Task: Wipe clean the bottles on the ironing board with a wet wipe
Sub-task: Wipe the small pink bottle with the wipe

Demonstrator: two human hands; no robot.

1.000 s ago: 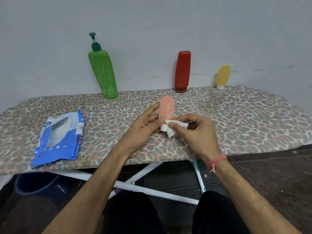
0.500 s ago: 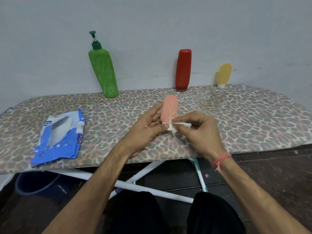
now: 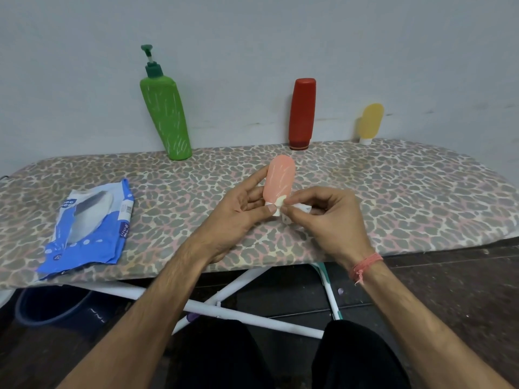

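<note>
Holding pink bottle [image 3: 278,179] left hand [image 3: 238,211]; right hand [image 3: 328,217] pinching wipe [image 3: 280,204].

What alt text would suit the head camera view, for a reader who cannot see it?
A left hand holds a pink bottle over an ironing board while the right hand pinches a wet wipe against its base. Green, red and yellow bottles stand behind.

The leopard-print ironing board [image 3: 393,197] bears a green pump bottle [image 3: 165,116], red bottle [image 3: 302,113], yellow bottle [image 3: 370,120] and blue wipes pack [image 3: 90,228].
</note>
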